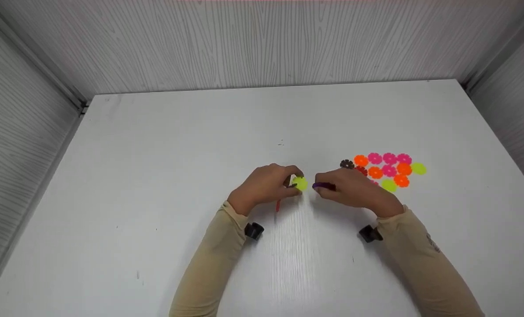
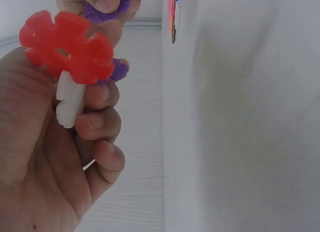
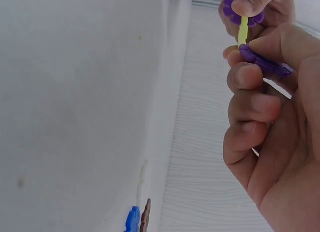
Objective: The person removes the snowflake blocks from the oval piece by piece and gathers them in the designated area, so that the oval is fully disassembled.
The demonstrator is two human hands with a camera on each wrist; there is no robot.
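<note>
My left hand holds a cluster of joined flower-shaped interlocking discs. In the head view its yellow disc faces up between thumb and fingers, and a red disc shows below the hand. The left wrist view shows the red disc joined to a white disc, with a purple disc partly hidden by the fingers. Close on the right, my right hand pinches another purple disc edge-on. A narrow gap separates it from the yellow disc in the head view.
Loose discs lie flat on the white table beyond and right of my right hand, including a dark disc, pink disc, orange disc and yellow disc. The right wrist view shows a blue disc. Panels wall the table.
</note>
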